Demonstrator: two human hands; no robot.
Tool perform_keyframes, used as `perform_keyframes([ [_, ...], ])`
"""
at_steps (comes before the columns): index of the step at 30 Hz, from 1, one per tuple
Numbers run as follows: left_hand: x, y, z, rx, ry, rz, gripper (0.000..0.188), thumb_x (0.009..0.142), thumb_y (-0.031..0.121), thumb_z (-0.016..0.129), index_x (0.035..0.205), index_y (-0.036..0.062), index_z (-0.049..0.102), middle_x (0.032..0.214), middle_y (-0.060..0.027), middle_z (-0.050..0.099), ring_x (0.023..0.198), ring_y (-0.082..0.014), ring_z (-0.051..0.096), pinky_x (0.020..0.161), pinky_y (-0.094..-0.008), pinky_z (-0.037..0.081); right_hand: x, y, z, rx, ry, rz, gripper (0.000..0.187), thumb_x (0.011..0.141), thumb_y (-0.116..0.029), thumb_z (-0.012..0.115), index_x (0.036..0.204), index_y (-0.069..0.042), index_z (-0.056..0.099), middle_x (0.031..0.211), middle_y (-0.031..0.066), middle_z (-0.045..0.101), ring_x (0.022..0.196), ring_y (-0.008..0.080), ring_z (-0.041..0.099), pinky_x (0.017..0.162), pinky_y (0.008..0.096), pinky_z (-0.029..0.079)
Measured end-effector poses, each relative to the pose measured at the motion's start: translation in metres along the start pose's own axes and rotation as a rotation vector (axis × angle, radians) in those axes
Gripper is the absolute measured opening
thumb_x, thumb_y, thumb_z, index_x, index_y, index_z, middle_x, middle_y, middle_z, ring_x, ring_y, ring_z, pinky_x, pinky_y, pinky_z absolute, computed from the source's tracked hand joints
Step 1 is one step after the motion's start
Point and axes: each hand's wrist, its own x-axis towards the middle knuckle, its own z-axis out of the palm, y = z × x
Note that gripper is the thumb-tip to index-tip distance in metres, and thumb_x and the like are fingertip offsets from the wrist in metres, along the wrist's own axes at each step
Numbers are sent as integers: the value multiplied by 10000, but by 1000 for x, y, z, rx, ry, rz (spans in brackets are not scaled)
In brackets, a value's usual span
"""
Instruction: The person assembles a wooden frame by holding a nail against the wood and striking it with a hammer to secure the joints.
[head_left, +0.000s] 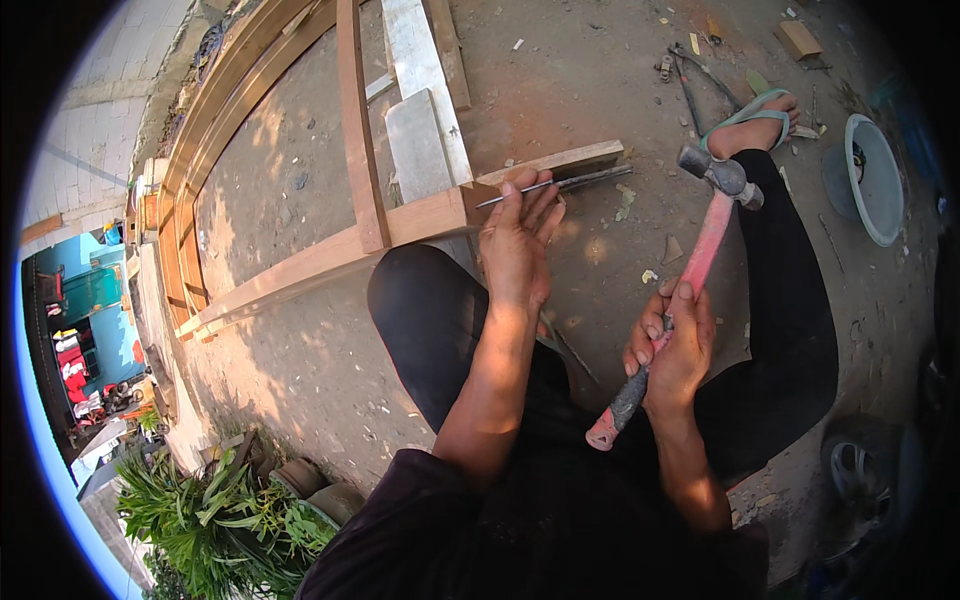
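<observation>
My left hand is closed round a thin metal rod, pinched between thumb and fingers beside the end of a wooden frame. The rod lies nearly level; its slim bright end points left over the timber and its darker end sticks out to the right. In my right hand is a hammer with a worn pink handle and dark grip. Its grey metal head is up, apart from the rod. The frame's beam rests against my bent left knee.
Pale boards lie along the frame. At the right are a bucket, a dark two-armed metal tool and a wood block, near my sandalled foot. Green plants grow at lower left.
</observation>
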Motion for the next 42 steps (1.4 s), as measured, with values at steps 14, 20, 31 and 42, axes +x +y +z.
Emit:
perform_keyframes([
  [14, 3, 9, -12, 81, 5, -75, 474, 1069, 334, 433, 1357, -31, 522, 1383, -146, 564, 1293, -275, 522, 1028, -394, 411, 18, 14, 6, -74, -21, 94, 253, 1063, -312, 434, 986, -73, 465, 655, -1, 421, 406, 67, 382, 345, 241, 362],
  [20, 1, 11, -7, 117, 37, -75, 473, 1067, 330, 437, 1361, -33, 516, 1357, -144, 584, 1305, -269, 516, 1016, -388, 426, 16, 12, -5, -67, -140, 242, 253, 1059, -322, 443, 981, -81, 440, 656, -7, 416, 409, 60, 376, 348, 245, 361],
  [31, 0, 0, 0, 131, 53, -24, 451, 1061, 347, 474, 1330, -7, 549, 1299, -152, 625, 1229, -275, 575, 1022, -382, 444, 16, 17, -3, -30, -81, 171, 245, 1065, -314, 439, 968, -89, 437, 646, -12, 410, 397, 58, 379, 327, 241, 358],
  [42, 2, 31, 24, -316, 163, -283, 387, 1097, 339, 302, 1174, 10, 491, 1223, -214, 611, 1197, -344, 605, 1030, -469, 507, 17, 41, -67, -263, -8, 127, 274, 1065, -353, 420, 972, -99, 461, 629, -10, 380, 379, 73, 370, 298, 239, 336],
])
